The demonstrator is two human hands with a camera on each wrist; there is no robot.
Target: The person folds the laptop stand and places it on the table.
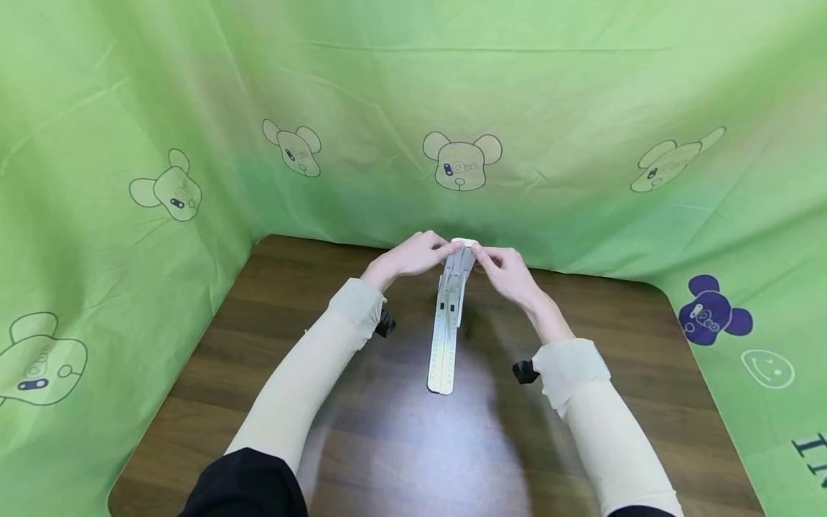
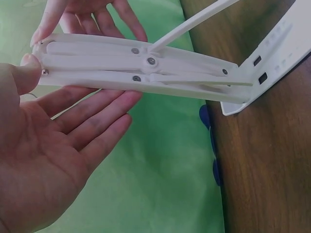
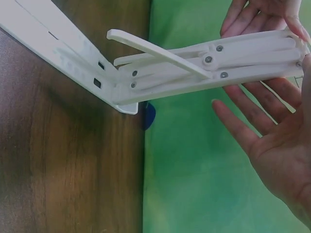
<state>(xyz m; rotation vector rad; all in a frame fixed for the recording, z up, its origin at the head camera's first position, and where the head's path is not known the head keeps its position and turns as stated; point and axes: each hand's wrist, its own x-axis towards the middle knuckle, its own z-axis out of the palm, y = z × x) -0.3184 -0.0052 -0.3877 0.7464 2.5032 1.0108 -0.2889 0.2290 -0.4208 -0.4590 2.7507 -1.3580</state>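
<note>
A white folding stand (image 1: 443,352) stands mid-table, its long flat base lying towards me. Its hinged upright (image 2: 107,63) rises from the far end of the base, with screws and narrow folding arms; one arm (image 3: 155,54) sticks out at an angle. My left hand (image 1: 421,254) pinches the upright's top end from the left, thumb on the front and fingers behind. From the right, my right hand (image 1: 507,274) pinches the same top end, its other fingers spread along the back. In the right wrist view, the right thumb is partly cut off by the frame edge.
The brown wooden table (image 1: 388,445) has rounded far corners. Green cloth (image 1: 549,86) with printed bear heads hangs behind it and along both sides. Small black devices (image 1: 525,372) sit at both wrists, below the rolled cuffs.
</note>
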